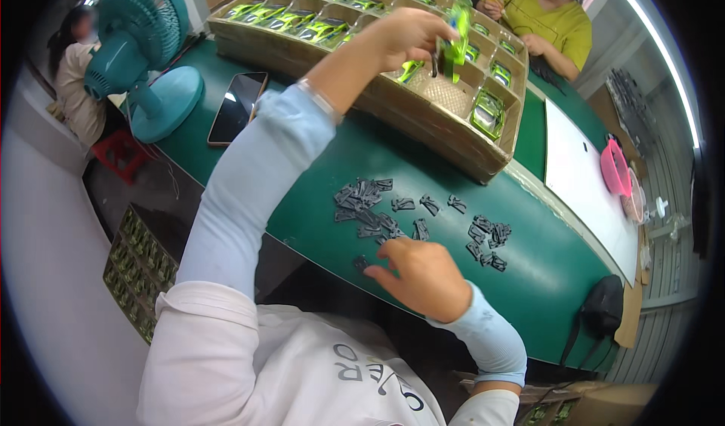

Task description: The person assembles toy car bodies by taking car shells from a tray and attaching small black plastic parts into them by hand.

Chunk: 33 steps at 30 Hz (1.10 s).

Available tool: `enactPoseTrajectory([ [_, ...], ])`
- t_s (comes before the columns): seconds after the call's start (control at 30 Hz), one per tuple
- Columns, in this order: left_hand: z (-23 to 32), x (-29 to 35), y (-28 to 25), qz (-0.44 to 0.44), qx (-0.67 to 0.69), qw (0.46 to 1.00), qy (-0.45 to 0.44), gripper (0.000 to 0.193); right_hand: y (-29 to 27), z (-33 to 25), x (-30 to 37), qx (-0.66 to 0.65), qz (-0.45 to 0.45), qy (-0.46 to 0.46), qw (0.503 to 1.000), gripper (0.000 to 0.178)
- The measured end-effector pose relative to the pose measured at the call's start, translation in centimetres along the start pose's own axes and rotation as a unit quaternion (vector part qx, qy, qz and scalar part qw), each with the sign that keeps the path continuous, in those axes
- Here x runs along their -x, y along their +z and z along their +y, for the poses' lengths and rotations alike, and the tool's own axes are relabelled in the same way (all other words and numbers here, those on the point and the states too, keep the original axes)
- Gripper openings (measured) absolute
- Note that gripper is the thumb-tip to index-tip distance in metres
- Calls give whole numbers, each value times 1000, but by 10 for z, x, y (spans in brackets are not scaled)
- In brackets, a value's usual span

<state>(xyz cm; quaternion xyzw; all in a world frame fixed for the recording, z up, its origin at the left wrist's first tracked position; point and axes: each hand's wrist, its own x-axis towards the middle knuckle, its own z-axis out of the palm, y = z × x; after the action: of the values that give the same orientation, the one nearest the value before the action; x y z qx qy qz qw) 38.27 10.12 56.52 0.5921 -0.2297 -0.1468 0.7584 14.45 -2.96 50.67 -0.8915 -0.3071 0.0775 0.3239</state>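
My left hand (408, 37) is stretched out over a cardboard tray (423, 112) with many compartments and holds a bright green plastic part (455, 39) above one of them. Other compartments hold similar green and dark parts (487, 112). My right hand (419, 275) rests on the green table (544, 267) near its front edge, fingertips touching small dark grey flat pieces (374, 211) scattered in a loose pile. A second small group of grey pieces (487, 241) lies to the right of it.
A black phone (236, 107) lies left of the tray beside a teal desk fan (140, 41). A person in a yellow shirt (547, 18) sits across the table. A white sheet (585, 184) and pink bowl (614, 168) are at right. Another filled tray (136, 271) sits low left.
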Motion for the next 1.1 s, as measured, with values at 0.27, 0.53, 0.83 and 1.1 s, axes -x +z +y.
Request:
enactPoseTrajectory([
  [0.27, -28, 102, -20, -76, 293, 953, 12, 37, 34, 17, -7, 21, -43, 39, 998, 17],
  [0.53, -62, 131, 21, -113, 200, 972, -46, 78, -35, 24, 7, -448, 212, 71, 865, 8],
  [0.83, -95, 146, 44, -143, 7, 989, 30, 66, -17, 43, 3, -253, 332, 31, 908, 14],
  [1.1, -104, 149, 37, -195, -28, 965, 171, 76, -16, 38, -3, -136, 276, -19, 951, 22],
])
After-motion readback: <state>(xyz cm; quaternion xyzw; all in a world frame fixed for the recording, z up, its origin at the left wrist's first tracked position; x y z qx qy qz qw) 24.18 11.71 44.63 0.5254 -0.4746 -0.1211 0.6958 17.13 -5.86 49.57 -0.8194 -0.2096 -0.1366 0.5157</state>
